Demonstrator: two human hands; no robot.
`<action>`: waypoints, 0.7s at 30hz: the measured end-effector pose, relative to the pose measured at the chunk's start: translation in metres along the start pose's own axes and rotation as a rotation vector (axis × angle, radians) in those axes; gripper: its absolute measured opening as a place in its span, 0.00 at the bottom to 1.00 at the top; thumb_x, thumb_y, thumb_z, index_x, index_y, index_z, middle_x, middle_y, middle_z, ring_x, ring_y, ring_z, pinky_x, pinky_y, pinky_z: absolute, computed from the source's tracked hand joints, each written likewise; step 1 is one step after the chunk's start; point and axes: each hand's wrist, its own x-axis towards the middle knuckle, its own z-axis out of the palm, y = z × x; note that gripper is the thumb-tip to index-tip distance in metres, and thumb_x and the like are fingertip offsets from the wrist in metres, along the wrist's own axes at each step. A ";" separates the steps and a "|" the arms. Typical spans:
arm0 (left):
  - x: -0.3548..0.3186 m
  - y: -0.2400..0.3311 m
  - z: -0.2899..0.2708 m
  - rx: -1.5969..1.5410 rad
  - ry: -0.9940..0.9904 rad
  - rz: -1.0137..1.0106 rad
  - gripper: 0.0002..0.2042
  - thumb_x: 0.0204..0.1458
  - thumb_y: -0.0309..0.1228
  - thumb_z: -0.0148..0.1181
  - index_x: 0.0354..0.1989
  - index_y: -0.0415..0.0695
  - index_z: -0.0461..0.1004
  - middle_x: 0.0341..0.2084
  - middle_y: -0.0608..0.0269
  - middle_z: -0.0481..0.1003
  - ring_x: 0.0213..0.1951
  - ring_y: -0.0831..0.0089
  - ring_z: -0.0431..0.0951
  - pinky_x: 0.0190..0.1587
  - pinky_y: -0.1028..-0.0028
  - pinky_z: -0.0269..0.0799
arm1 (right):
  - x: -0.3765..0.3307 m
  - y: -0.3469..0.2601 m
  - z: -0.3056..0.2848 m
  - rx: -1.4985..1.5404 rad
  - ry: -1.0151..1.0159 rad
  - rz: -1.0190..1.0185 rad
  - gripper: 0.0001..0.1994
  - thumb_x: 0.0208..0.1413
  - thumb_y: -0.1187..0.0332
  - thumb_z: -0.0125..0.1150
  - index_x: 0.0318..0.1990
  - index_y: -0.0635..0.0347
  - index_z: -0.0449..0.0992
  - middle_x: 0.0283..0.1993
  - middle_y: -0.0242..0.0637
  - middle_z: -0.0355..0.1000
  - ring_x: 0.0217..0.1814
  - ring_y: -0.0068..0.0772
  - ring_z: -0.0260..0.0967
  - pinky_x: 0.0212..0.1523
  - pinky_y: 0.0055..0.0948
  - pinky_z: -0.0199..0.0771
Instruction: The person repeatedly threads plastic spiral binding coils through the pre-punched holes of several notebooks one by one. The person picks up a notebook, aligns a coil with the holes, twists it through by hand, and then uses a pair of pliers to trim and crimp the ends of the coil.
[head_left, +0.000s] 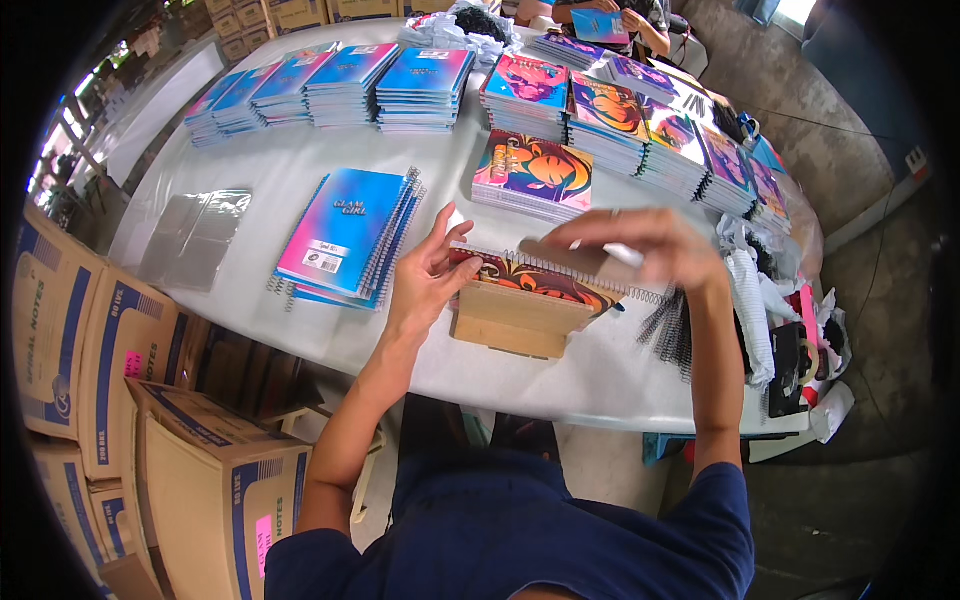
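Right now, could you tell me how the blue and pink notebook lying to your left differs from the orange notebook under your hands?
The blue and pink notebook lies flat on the table, untouched; the orange notebook rests on a wooden block, with the left hand at its edge and the right hand over it. The blue one tops a small pile; the orange one is single. Both are spiral-bound.

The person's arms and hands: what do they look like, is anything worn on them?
Both forearms are bare. Short dark navy sleeves cover only the upper arms. The left hand shows no glove or watch. The right hand has what looks like a thin ring on one finger.
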 end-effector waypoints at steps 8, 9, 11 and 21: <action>-0.002 -0.014 0.004 0.000 0.063 0.041 0.42 0.47 0.18 0.65 0.70 0.47 0.48 0.62 0.47 0.60 0.57 0.70 0.67 0.57 0.72 0.66 | 0.025 0.078 -0.008 0.111 -0.116 0.342 0.30 0.57 0.44 0.53 0.53 0.64 0.75 0.54 0.43 0.73 0.54 0.35 0.68 0.57 0.31 0.64; -0.002 -0.014 0.004 0.016 0.072 0.033 0.43 0.47 0.18 0.65 0.70 0.48 0.47 0.63 0.46 0.59 0.60 0.68 0.64 0.58 0.71 0.65 | 0.018 0.078 -0.009 0.361 -0.053 0.313 0.30 0.57 0.44 0.53 0.52 0.65 0.75 0.52 0.43 0.73 0.53 0.34 0.68 0.56 0.31 0.65; -0.003 -0.013 0.005 -0.026 0.069 0.022 0.43 0.47 0.17 0.65 0.70 0.48 0.47 0.64 0.46 0.57 0.61 0.65 0.63 0.59 0.70 0.65 | 0.020 0.082 -0.008 0.363 -0.051 0.292 0.30 0.57 0.46 0.54 0.52 0.66 0.75 0.50 0.44 0.74 0.52 0.34 0.69 0.54 0.30 0.66; -0.008 -0.013 0.000 -0.145 0.099 0.023 0.40 0.49 0.15 0.59 0.70 0.44 0.46 0.64 0.49 0.57 0.60 0.64 0.66 0.56 0.71 0.67 | 0.036 0.103 0.005 0.143 0.054 0.262 0.25 0.56 0.52 0.58 0.48 0.70 0.76 0.49 0.43 0.75 0.52 0.33 0.69 0.55 0.31 0.65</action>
